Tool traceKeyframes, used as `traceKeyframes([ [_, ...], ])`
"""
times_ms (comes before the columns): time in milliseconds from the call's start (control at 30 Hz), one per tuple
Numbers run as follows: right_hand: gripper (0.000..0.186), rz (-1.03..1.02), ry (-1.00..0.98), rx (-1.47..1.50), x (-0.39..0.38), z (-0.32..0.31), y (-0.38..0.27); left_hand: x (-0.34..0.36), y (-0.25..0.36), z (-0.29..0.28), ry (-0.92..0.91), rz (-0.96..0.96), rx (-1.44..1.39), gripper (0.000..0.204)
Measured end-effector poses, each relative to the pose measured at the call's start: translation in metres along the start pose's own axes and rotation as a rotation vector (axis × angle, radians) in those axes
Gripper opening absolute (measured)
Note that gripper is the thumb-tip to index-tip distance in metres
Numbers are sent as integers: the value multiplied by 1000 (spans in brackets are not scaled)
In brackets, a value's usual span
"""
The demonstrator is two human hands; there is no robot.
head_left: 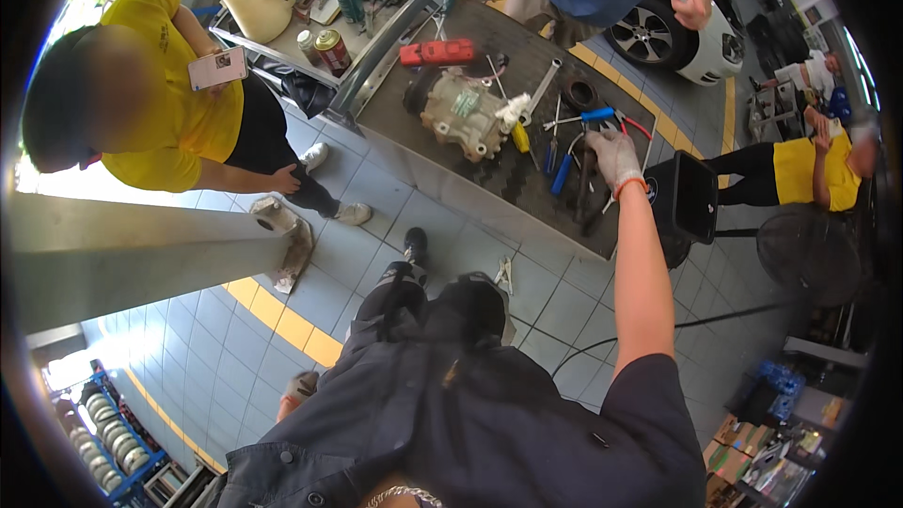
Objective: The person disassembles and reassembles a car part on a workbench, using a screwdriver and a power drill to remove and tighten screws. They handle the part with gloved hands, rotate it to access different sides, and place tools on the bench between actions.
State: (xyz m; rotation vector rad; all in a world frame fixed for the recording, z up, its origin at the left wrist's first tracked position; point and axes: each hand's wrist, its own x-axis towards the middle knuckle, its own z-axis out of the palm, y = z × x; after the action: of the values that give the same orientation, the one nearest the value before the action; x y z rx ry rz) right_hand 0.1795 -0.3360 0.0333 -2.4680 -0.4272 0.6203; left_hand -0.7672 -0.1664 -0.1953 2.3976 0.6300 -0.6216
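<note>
My white-gloved right hand [616, 160]: at long dark metal tool [587, 190], can't tell if gripping; a slip could drop it off black-topped bench [520, 196].

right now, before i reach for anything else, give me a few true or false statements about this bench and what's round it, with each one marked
1. The right hand is gloved and over the workbench. True.
2. The left hand rests on the metal unit. False: it is low beside the body, away from the workbench.
3. The red device lies beyond the metal unit. True.
4. The black fan stands left of the workbench. False: it stands to the right.
5. A person in yellow holds a phone. True.
</note>
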Motion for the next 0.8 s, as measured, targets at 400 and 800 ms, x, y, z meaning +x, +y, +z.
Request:
traceKeyframes([
  [400,118,-83,-124,-707,166,14,-46,29,82,-136,402,-1312,-1260,43],
  [800,96,-369,72,180,155,-4,49,128,217,-171,0,-1111,-928,49],
])
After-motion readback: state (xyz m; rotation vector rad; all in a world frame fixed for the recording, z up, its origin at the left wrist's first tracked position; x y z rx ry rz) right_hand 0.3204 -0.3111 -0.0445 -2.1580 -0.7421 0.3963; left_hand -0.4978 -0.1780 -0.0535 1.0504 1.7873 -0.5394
